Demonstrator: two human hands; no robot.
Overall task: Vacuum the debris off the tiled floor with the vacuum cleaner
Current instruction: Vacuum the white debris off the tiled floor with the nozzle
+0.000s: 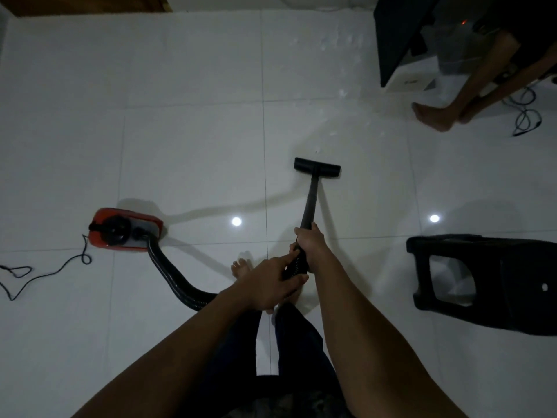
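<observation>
A red and black canister vacuum cleaner (pixel 125 229) sits on the white tiled floor (pixel 187 122) at the left. Its ribbed black hose (pixel 171 282) curves down and right to the wand (pixel 310 200). The black floor nozzle (pixel 317 167) lies flat on the tiles ahead of me. My right hand (pixel 312 245) grips the wand's lower end. My left hand (pixel 272 285) holds the hose cuff just behind it. Pale bits of debris (pixel 342 93) lie scattered on the tiles beyond the nozzle, toward the upper right.
A black plastic stool (pixel 494 282) lies on its side at the right. Another person's bare feet (pixel 431 116) stand at the upper right beside a black panel (pixel 398 34) and loose cables (pixel 526 113). The vacuum's power cord (pixel 45 273) trails left. My own feet (pixel 241 267) are below the hands.
</observation>
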